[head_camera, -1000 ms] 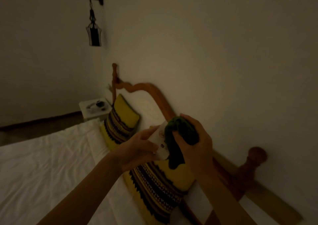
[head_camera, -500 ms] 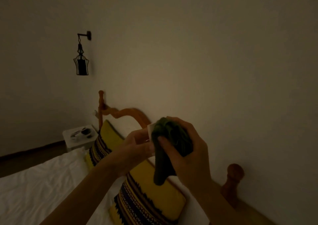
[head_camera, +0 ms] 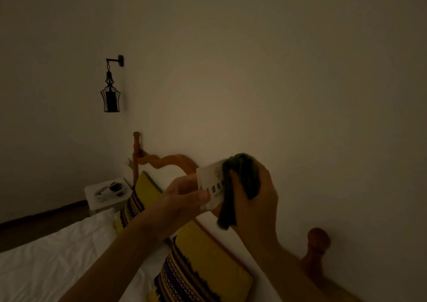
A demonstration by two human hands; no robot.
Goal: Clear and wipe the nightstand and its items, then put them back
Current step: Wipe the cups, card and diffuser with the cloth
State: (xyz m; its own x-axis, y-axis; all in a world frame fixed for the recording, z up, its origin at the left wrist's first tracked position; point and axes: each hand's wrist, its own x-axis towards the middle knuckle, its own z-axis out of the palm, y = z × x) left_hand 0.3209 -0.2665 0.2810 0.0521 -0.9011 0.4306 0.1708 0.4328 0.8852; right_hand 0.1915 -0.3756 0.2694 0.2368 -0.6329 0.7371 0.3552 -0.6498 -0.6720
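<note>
Above the pillow (head_camera: pixel 203 269), left hand (head_camera: pixel 182 200) grips a card (head_camera: pixel 211 184) (apparently); right hand (head_camera: pixel 256 193) clutches cloth (head_camera: pixel 242 177).

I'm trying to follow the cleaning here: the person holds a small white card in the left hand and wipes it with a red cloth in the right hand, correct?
Not quite: the cloth is dark green, not red, as the head view shows. The rest stands: the left hand holds the small white card, and the right hand grips the cloth against it.
</note>
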